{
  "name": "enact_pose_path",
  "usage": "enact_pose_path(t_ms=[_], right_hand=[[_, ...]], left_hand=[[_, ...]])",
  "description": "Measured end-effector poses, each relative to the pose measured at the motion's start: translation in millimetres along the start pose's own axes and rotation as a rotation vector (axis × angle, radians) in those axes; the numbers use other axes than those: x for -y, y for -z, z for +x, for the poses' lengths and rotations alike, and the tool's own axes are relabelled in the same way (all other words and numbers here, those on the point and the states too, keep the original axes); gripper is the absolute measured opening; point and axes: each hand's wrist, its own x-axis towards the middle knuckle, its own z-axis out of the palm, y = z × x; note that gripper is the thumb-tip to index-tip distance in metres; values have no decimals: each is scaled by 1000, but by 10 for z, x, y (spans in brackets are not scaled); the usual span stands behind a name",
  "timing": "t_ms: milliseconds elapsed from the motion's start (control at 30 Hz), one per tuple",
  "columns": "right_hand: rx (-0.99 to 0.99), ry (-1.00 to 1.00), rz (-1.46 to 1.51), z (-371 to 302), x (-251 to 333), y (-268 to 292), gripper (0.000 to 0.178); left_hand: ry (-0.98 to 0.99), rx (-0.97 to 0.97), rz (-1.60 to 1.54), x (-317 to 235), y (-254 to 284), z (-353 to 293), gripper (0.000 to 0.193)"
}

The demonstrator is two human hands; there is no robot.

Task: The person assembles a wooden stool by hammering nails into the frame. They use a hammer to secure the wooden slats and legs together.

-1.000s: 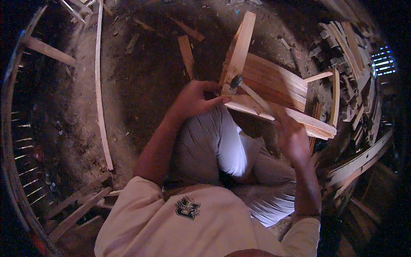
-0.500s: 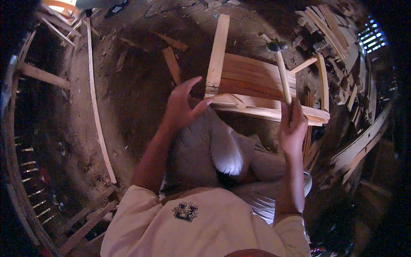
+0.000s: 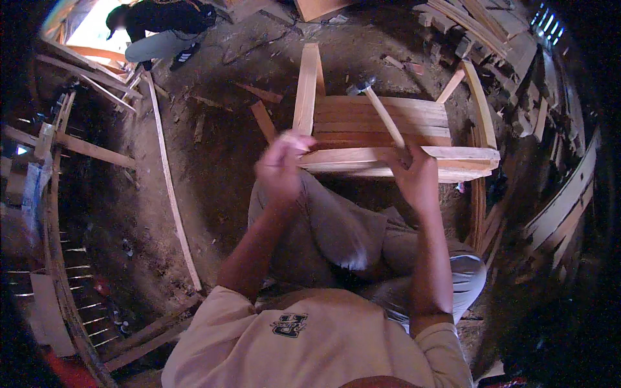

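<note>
A hammer (image 3: 384, 116) is in my right hand (image 3: 416, 178), whose fingers are wrapped round the lower part of its pale wooden handle. Its dark head points up and away, over the slatted seat of a wooden stool or small bench frame (image 3: 381, 116). That frame lies tipped in front of my knees, with legs sticking up at its left and right and a pale rail along the near side. My left hand (image 3: 281, 165) is by the near left corner, close to the foot of the left leg. Motion smears its fingers, so whether it holds anything is unclear.
A long thin wooden strip (image 3: 169, 181) lies on the dirt floor at the left. Stacked timber offcuts (image 3: 527, 116) fill the right side. Wood scraps (image 3: 262, 119) lie beyond my left hand. Another person (image 3: 162, 29) crouches at the far left near a bright opening.
My right hand has moved left along the rail, and the hammer now tilts to the left. My left hand has gone from spread fingers to a blurred, drawn-in shape. The view has shifted.
</note>
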Motion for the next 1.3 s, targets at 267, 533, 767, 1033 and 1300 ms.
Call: enact_pose_path(t_ms=[267, 533, 767, 1033, 1300], right_hand=[[-66, 81, -30, -12, -51, -52, 42], [-52, -57, -137, 53, 124, -63, 45], [-52, -131, -159, 149, 263, -86, 47], [-13, -108, -193, 137, 321, -90, 54], [-19, -157, -241, 132, 334, -96, 54]], left_hand=[[739, -355, 78, 457, 1174, 72, 48], [212, 353, 325, 76, 584, 89, 59], [227, 286, 297, 141, 488, 293, 25], [144, 215, 293, 245, 464, 199, 16], [195, 198, 309, 350, 462, 148, 19]])
